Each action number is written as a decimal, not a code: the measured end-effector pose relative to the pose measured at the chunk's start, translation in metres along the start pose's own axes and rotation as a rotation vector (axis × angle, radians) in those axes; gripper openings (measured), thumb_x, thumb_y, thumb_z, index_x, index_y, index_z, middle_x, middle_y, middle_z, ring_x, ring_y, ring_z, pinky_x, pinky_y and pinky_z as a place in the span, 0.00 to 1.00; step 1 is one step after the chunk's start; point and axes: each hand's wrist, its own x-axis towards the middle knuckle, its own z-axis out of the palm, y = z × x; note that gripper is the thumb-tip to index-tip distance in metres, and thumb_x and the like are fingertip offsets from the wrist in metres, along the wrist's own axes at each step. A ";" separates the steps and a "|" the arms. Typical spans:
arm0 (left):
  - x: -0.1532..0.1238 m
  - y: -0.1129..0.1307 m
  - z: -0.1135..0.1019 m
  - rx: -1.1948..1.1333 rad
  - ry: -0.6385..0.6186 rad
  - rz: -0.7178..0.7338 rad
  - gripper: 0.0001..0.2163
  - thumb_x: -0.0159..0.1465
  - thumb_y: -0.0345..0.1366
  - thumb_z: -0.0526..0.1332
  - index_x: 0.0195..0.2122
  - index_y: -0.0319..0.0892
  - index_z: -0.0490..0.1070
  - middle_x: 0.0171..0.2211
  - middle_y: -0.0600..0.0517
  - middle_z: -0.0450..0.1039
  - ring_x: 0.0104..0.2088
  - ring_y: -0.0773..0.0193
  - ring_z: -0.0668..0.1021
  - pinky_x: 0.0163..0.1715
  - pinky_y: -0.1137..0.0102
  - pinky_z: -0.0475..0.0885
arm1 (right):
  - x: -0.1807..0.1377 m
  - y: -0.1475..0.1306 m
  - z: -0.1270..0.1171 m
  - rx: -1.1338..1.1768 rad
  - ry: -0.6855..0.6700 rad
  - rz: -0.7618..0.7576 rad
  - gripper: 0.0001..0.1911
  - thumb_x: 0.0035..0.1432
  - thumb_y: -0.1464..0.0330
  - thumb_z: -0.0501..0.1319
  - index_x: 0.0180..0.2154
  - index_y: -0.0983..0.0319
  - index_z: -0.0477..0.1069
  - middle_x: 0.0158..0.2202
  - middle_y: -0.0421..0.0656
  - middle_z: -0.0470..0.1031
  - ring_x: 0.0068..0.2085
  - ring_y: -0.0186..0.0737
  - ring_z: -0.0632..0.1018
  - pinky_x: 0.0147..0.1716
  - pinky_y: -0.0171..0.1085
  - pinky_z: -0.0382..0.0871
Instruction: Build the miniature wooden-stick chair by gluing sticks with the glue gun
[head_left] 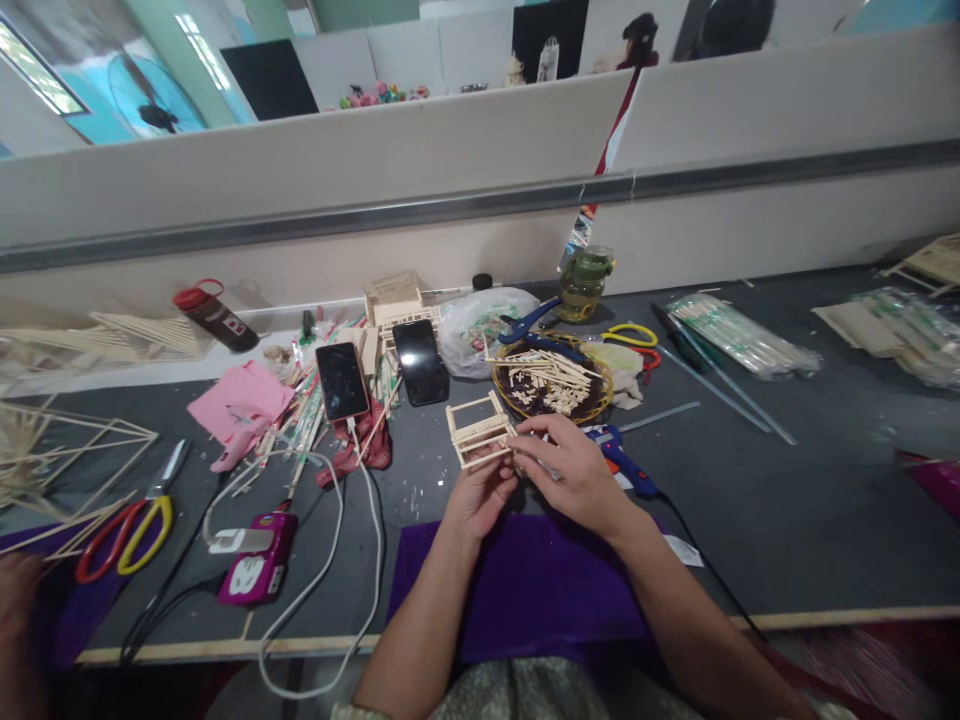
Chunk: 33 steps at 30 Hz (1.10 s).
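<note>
Pale wood within the left hand [484,495]: a small stick frame [480,436], held near its right end, palm turned up and fingers closed on it from below. Narrow gap between the fingers of the right hand [574,470], brought to the same end of the frame from above; cannot tell whether pinching a separate piece. Just beyond the right hand, a round basket [608,392] heaped with short stick pieces [559,378], with blue-handled pliers [531,322] lying over its far edge. Close by the right hand, on its outer side, a blue glue gun [634,468], cord trailing off past the forearm. Farther past that hand, a green-lidded jar [583,285] and, more to the right, plastic-wrapped sticks [742,335]. Ahead of the left hand and slightly left, a dark glossy slab [420,362]; farther left, a phone [342,382] plugged into a white cable [375,540]. Well left of the left hand, red-and-yellow-handled scissors [150,520]. Below both hands, under the forearms, purple cloth [547,590].
</note>
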 end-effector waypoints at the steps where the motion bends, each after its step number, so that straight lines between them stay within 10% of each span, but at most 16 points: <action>1: 0.000 0.000 0.000 0.002 0.001 -0.002 0.17 0.46 0.28 0.77 0.34 0.35 0.74 0.27 0.54 0.73 0.23 0.75 0.71 0.20 0.80 0.63 | 0.000 0.000 0.000 0.000 0.004 -0.001 0.12 0.66 0.72 0.59 0.49 0.59 0.75 0.46 0.49 0.74 0.46 0.43 0.75 0.43 0.43 0.73; 33: 0.001 0.002 0.003 0.018 0.013 -0.029 0.17 0.48 0.27 0.76 0.37 0.35 0.74 0.29 0.52 0.74 0.24 0.74 0.71 0.22 0.79 0.68 | -0.004 0.003 0.002 0.024 -0.001 0.018 0.12 0.66 0.72 0.59 0.49 0.57 0.75 0.46 0.48 0.74 0.47 0.44 0.76 0.45 0.44 0.74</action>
